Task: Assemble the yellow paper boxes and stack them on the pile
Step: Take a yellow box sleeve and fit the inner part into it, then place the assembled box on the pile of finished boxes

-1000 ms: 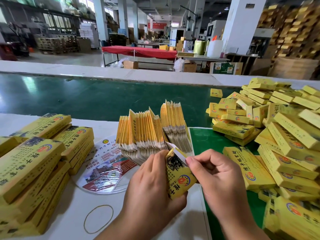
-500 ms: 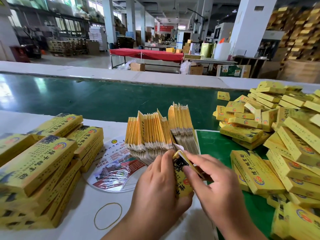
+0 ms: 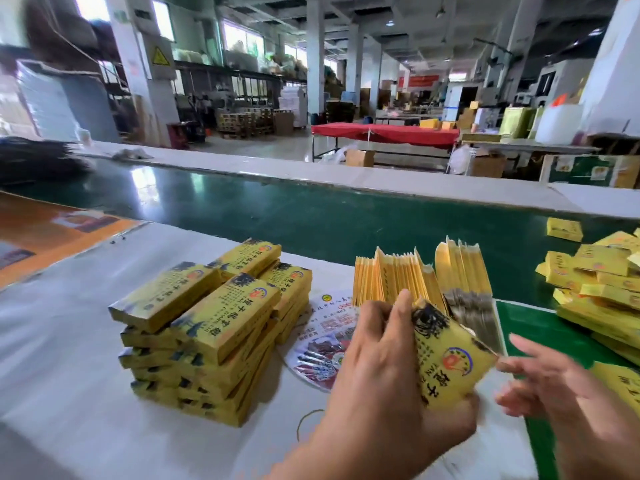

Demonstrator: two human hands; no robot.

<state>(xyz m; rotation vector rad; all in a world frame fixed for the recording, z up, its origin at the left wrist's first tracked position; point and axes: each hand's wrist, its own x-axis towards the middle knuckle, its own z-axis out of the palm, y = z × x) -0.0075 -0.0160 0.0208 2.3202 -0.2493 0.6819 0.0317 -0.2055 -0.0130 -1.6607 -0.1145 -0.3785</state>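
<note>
The left hand point(image 3: 377, 386) grips a yellow paper box point(image 3: 446, 358) by its long sides, at five o'clock from the stack of finished boxes point(image 3: 211, 327) on the white surface point(image 3: 69, 341); the right hand point(image 3: 554, 386) hangs at three o'clock, fingers loose, a fingertip just at its corner; thin card, likely light and easily crushed; best held by the edges.

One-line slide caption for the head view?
Left hand grips a yellow box; right hand open beside it, stacked boxes to the left.
</note>
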